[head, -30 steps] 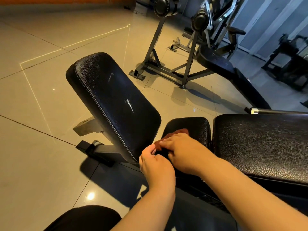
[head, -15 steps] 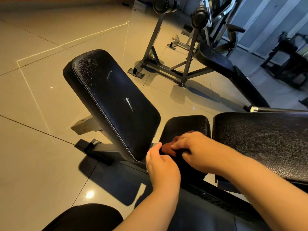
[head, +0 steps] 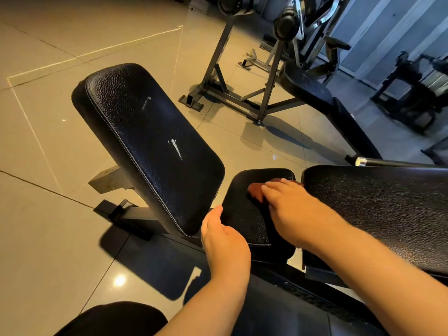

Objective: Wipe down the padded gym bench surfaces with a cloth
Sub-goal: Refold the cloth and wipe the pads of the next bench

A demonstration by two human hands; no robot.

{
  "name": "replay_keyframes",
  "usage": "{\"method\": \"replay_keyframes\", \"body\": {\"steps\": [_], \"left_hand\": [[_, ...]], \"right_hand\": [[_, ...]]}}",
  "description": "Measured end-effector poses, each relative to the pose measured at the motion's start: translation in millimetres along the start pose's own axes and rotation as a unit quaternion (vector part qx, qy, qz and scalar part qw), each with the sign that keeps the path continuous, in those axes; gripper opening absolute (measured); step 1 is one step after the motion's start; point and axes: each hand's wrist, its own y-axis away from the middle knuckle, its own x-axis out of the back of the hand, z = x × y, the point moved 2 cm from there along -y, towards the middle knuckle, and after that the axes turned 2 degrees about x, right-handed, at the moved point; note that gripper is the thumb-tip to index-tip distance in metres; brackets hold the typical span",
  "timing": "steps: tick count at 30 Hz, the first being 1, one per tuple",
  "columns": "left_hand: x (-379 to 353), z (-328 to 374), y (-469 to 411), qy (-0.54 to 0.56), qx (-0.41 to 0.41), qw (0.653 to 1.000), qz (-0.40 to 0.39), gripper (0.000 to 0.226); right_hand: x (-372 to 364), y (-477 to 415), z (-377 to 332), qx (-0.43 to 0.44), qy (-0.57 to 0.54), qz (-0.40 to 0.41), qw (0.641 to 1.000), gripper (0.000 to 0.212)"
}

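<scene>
A small black padded seat (head: 244, 221) sits in the middle, between a tilted black back pad (head: 150, 144) on the left and a wide black pad (head: 388, 209) on the right. My right hand (head: 293, 212) lies flat on a reddish-brown cloth (head: 255, 190) and presses it onto the small seat; most of the cloth is hidden under the fingers. My left hand (head: 223, 238) rests at the seat's near left edge with fingers loosely bent, apart from the cloth and holding nothing.
The back pad shows two pale scuff marks (head: 175, 147). A metal rack (head: 242, 76) with a dark bench stands on the tiled floor (head: 48, 214) behind. More gym machines (head: 417, 88) fill the far right. My dark-clothed knee (head: 114, 318) is at the bottom.
My right hand slid the cloth away from me and to the right across the small seat. My left hand let go of the cloth and stayed at the seat's near edge.
</scene>
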Motion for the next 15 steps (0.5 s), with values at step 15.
{"method": "replay_keyframes", "body": {"steps": [15], "left_hand": [[-5.5, -1.3, 1.7, -0.048, -0.046, 0.997, -0.023, 0.046]], "right_hand": [[-16.9, -29.1, -25.6, 0.087, 0.018, -0.092, 0.992, 0.05]]}}
